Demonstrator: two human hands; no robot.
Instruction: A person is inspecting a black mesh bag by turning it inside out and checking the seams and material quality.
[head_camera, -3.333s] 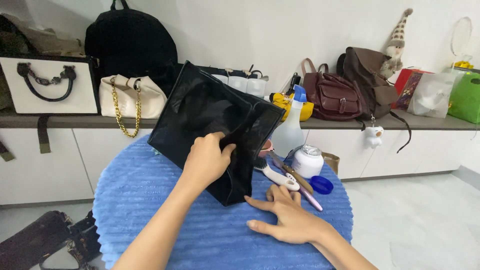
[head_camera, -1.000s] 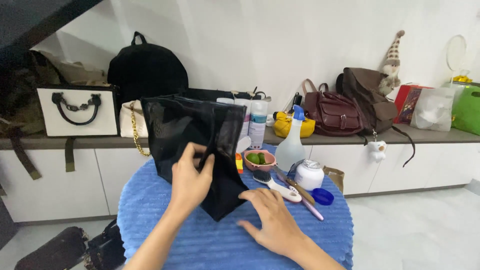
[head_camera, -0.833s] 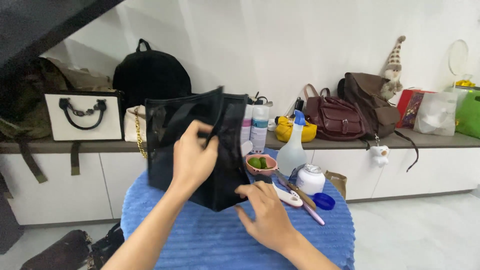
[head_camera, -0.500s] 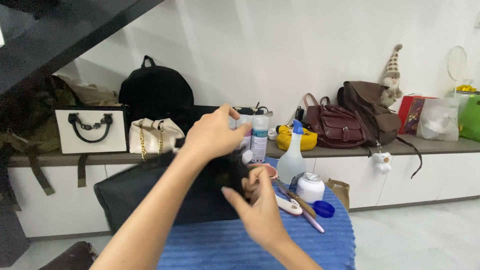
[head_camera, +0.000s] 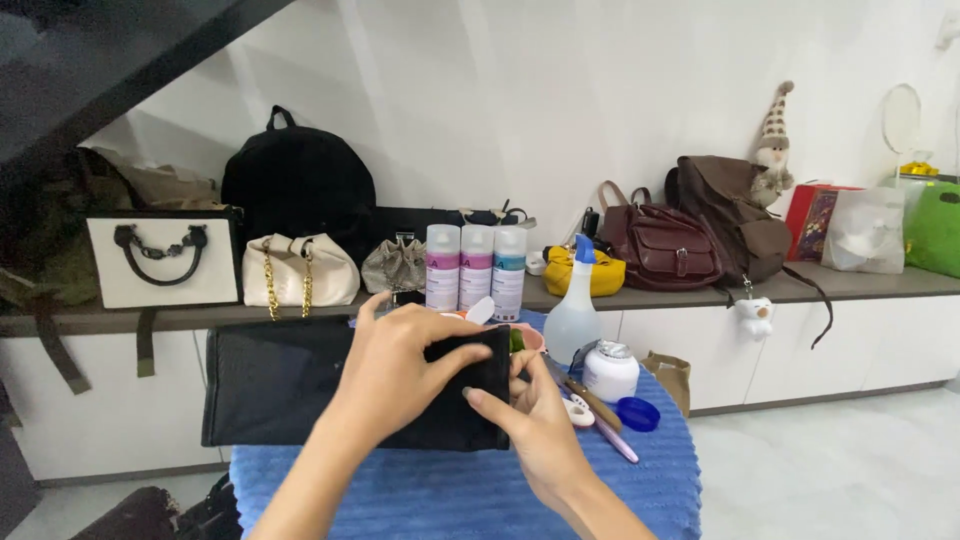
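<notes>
Both hands gripped the black bag sideways: left hand over its top edge, right hand at four o'clock.

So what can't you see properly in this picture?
Head view:
- Right end of the black bag: covered by the left hand and right hand.
- Pink bowl: mostly behind the bag.
- Blue mat: cut off by the bottom edge.
- Spray-can labels: too small.

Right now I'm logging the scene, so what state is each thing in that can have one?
black bag: lying sideways, held up over the blue table
left hand: gripping the bag's end
right hand: touching the same end
white jar: lid off
blue lid: lying loose beside the jar
spray bottle: upright
</notes>
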